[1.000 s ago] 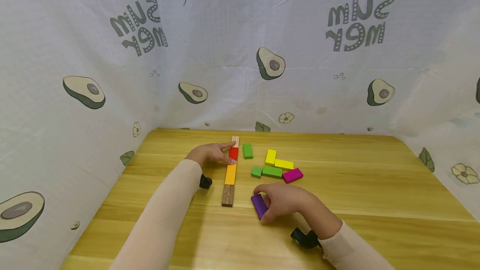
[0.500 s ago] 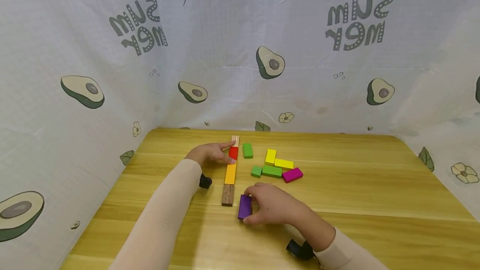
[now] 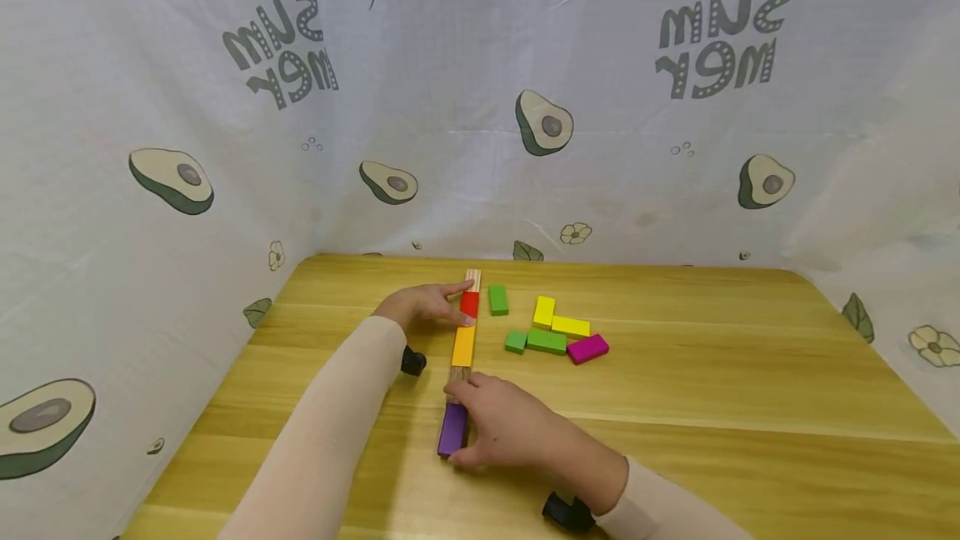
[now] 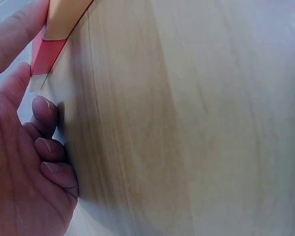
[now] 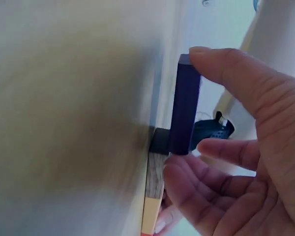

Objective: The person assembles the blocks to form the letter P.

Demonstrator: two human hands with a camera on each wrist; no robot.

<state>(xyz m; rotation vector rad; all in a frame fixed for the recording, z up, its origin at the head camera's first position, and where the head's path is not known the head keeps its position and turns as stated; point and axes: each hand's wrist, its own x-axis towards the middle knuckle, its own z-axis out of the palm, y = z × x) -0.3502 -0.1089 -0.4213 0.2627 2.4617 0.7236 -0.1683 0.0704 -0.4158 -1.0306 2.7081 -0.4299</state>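
Observation:
In the head view a row of blocks runs front to back: a pale wood block (image 3: 474, 274), a red block (image 3: 470, 303), an orange block (image 3: 463, 347) and a dark brown block (image 3: 459, 374). My left hand (image 3: 426, 305) rests index finger and thumb on the row's far part, around the red block; its other fingers are curled in the left wrist view. My right hand (image 3: 513, 423) pinches a purple block (image 3: 452, 430) by its ends, at the brown block's near end. In the right wrist view the purple block (image 5: 184, 105) looks slightly off the table.
Right of the row lie green blocks (image 3: 547, 342), yellow blocks (image 3: 571, 327) and a magenta block (image 3: 588, 349). The wooden table (image 3: 720, 373) extends to the right. A printed curtain (image 3: 637, 182) stands along its back and sides.
My right hand has carried the purple block left, from beside the row to the brown block's near end, turning it into line. My left hand stays on the row.

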